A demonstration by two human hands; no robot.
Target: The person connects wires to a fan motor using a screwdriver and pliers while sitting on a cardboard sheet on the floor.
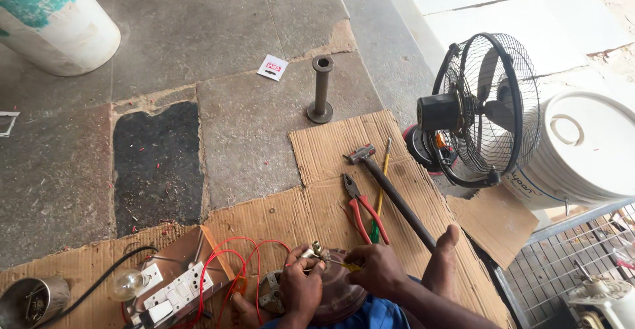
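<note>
Person sits on a cardboard sheet (331,143) on a stone floor. Left hand (301,289) is clamped on a small metal fitting (314,251) with red wires (228,263) running off it. Right hand (377,269) is pinched shut on a thin yellow-handled tool (344,263), its tip at the fitting. Both sit over a round brown motor housing (340,299), touching its top. The wires lead left to a white switch board (173,294) with a bulb (127,284). Just beyond the hands on the cardboard: red-handled pliers (360,210), hammer (390,193), yellow-green screwdriver (379,200). Black caged fan (483,107) and white bucket (582,150) to the right.
</note>
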